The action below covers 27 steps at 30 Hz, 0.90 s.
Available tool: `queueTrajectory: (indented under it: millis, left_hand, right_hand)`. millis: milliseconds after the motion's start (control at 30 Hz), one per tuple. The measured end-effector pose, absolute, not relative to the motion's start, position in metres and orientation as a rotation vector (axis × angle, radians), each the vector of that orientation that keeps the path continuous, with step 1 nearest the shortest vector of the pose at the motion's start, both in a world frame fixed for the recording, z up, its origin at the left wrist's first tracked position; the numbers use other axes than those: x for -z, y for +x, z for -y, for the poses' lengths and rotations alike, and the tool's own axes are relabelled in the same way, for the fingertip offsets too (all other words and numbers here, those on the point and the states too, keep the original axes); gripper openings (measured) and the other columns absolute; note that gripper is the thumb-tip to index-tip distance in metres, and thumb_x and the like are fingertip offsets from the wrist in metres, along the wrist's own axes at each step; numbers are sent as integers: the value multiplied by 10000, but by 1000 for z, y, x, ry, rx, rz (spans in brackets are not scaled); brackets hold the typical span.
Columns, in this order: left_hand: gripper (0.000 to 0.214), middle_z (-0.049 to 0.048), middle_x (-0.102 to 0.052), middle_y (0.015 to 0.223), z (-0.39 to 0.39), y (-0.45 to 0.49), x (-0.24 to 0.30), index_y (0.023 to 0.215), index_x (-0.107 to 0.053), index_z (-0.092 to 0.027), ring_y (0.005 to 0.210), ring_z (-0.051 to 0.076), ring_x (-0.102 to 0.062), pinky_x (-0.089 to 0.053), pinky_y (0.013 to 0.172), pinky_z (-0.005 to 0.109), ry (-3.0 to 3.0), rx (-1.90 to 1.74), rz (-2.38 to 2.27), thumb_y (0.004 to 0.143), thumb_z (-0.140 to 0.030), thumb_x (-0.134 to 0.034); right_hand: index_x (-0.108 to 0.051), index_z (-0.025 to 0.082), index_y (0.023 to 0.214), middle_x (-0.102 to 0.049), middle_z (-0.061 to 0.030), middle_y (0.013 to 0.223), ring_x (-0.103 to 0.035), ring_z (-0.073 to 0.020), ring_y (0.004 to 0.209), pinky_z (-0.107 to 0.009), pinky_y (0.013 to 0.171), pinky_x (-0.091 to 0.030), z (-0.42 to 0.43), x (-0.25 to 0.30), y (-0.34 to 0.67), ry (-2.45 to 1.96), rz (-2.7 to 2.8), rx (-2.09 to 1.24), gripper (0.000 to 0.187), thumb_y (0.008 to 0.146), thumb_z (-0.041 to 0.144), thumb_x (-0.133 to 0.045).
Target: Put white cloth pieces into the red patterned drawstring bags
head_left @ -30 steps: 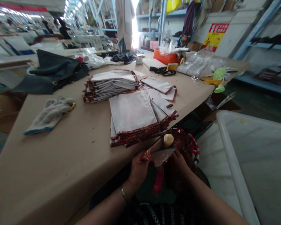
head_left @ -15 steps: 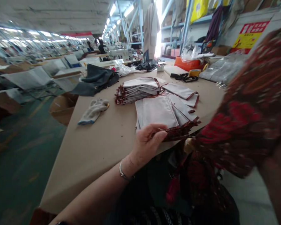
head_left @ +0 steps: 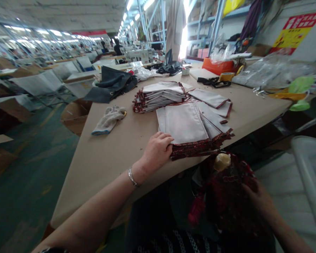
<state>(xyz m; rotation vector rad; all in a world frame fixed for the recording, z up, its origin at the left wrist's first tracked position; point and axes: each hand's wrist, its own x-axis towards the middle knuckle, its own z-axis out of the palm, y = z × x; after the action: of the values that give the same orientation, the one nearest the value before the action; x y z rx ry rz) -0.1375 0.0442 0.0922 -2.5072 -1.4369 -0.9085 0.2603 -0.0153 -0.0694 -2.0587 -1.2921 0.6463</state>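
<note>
My left hand is at the near left corner of a stack of grey-white fabric pieces with dark red patterned edges, its curled fingers closed on that corner. Lower right, over my lap, my right hand grips dark red patterned cloth; its fingertips are partly hidden in the folds. A pale yellowish round thing sits at the top of this cloth, and a bright red piece hangs at its left. Behind the front stack lies a second pile of folded pieces, with a few loose pieces beside it.
On the brown table lie a work glove, dark grey fabric, black straps, a tape roll, an orange bin and clear plastic bags. A cardboard box stands off the left edge.
My right arm has lowered the dark red patterned cloth from high at the right down to my lap. My left hand has turned palm down at the stack's corner. The view has shifted slightly.
</note>
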Motion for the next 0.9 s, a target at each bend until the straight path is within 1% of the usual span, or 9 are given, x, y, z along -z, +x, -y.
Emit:
queueTrajectory:
  millis: [100, 200, 267, 333, 433, 600, 733, 800, 900]
  left_hand:
    - [184, 77, -715, 899, -47, -136, -96, 816, -685, -147, 862, 196, -639, -503, 883, 374, -2551, 760, 1423, 806, -77, -516]
    - [198, 67, -707, 821, -48, -135, -104, 760, -673, -153, 801, 186, -637, -509, 813, 337, -2517, 732, 1500, 804, -71, -499]
    - [183, 57, -697, 797, -49, -131, -111, 754, -667, -160, 772, 181, -627, -504, 759, 312, -2452, 784, 1571, 783, -68, -512]
    - [161, 49, -681, 776, -51, -127, -119, 751, -661, -166, 745, 174, -612, -489, 707, 289, -2403, 837, 1605, 769, -79, -527]
    - [151, 37, -648, 742, -54, -123, -130, 739, -651, -174, 703, 162, -587, -460, 659, 271, -2372, 879, 1604, 776, -107, -521]
    - [162, 28, -626, 749, -58, -127, -139, 739, -636, -182, 691, 152, -582, -444, 659, 265, -2313, 1002, 1636, 780, -111, -496]
    - [130, 30, -605, 778, -61, -128, -133, 736, -616, -183, 687, 146, -569, -455, 661, 272, -2316, 1122, 1671, 755, -107, -513]
    - [102, 5, -576, 710, -61, -124, -132, 725, -593, -186, 647, 132, -557, -468, 632, 260, -2326, 1355, 1755, 746, -115, -522]
    - [27, -41, -538, 639, -52, -112, -142, 756, -540, -195, 558, 102, -544, -480, 515, 220, -2252, 2168, 1923, 749, -175, -557]
  right_hand:
    - [-550, 233, 1117, -659, -125, 1088, -659, -299, 916, -434, 804, -516, 16, 16, 233, -1847, 1287, -552, 432, 796, 521, -516]
    - [-600, 267, 986, -653, -66, 991, -635, -237, 895, -382, 835, -497, 19, -76, 180, -1421, 1573, -230, 162, 879, 356, -516]
    - [-599, 246, 1003, -637, -51, 1009, -614, -208, 933, -345, 842, -489, 12, -126, 135, -1027, 1900, -120, 139, 889, 246, -518]
    - [-591, 206, 1060, -634, -67, 1017, -579, -220, 971, -363, 884, -468, -8, -153, 92, -916, 2209, -14, 185, 900, 217, -499]
    - [-595, 150, 1096, -627, -119, 1066, -556, -270, 1022, -403, 900, -449, -55, -159, 46, -1098, 2514, 125, 244, 882, 199, -489]
    - [-636, 95, 1053, -651, -204, 1008, -642, -290, 900, -403, 766, -485, -116, -155, 54, -1596, 2532, 141, 344, 838, 52, -371]
    - [-637, 119, 1131, -702, -134, 968, -648, -277, 925, -398, 822, -491, -118, -161, 86, -1452, 2127, -53, 438, 741, 58, -448]
    - [-625, 143, 1158, -707, -89, 1013, -639, -251, 959, -370, 842, -493, -106, -159, 92, -1273, 1988, -174, 497, 710, 60, -429]
    - [-604, 157, 1160, -704, -86, 1009, -642, -248, 918, -362, 808, -491, -79, -149, 93, -1224, 1991, -180, 492, 719, 70, -404]
